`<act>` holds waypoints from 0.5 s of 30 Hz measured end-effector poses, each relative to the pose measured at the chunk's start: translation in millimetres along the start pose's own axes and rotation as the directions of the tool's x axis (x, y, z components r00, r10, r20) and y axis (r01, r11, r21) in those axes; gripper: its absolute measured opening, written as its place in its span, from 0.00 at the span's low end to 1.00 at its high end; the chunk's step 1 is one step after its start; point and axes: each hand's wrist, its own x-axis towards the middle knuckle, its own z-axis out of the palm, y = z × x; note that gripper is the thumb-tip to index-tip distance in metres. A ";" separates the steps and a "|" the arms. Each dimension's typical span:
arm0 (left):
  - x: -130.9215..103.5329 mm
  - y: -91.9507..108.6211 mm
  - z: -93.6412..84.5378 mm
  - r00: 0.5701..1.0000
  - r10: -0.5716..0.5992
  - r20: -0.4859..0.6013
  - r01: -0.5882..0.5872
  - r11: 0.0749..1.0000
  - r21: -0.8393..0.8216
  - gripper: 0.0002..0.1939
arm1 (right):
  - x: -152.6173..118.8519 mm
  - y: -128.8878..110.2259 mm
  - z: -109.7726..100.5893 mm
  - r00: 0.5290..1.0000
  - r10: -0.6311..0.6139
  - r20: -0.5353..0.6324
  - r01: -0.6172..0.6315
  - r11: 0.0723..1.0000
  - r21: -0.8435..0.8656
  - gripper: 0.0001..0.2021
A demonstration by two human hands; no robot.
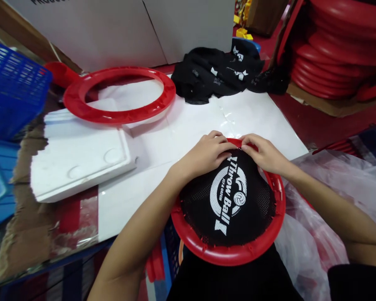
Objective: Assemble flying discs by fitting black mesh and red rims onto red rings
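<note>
A red plastic ring (228, 255) leans between the table edge and my lap. Black mesh fabric (194, 200) with white "Throw Ball" print spans its opening, its edge caught at points around the rim. At the far rim my left hand (208, 152) lies over the mesh, fingertips pinching its edge. Close beside it, my right hand (261, 152) has thumb and fingers pressed together on the same edge. The exact bit of mesh between the fingertips is partly hidden.
Another red ring (119, 117) rests partly on a white foam block (81, 154). Black printed mesh pieces (219, 75) lie at the back. Stacked red rings (326, 62) stand far right, blue baskets (12, 83) at left. Clear plastic bags (316, 217) lie to my right.
</note>
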 end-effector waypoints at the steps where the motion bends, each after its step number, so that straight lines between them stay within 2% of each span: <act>1: -1.0 -0.9 0.5 1.000 -0.004 0.000 0.004 1.000 -0.001 0.19 | 0.8 0.0 2.3 1.000 -0.004 -0.017 0.003 1.000 -0.029 0.06; 4: -3.6 -1.7 2.1 1.000 -0.014 -0.005 0.014 1.000 0.024 0.20 | 5.9 -1.3 7.0 0.999 -0.008 -0.041 0.002 0.991 -0.137 0.06; 10: -5.6 -3.0 3.2 1.000 0.023 0.014 -0.025 0.995 0.092 0.22 | 15.1 -9.9 2.3 0.999 0.034 0.039 -0.018 0.932 -0.362 0.08; 12: -5.7 -3.9 4.0 0.999 0.028 0.021 -0.030 0.993 0.112 0.23 | 17.9 -7.8 -1.7 0.996 0.049 0.069 -0.021 0.933 -0.359 0.08; 15: -6.1 -3.5 6.3 0.999 0.029 0.029 -0.034 0.984 0.177 0.25 | 20.0 0.8 -6.4 0.990 0.068 0.126 -0.039 0.975 -0.220 0.07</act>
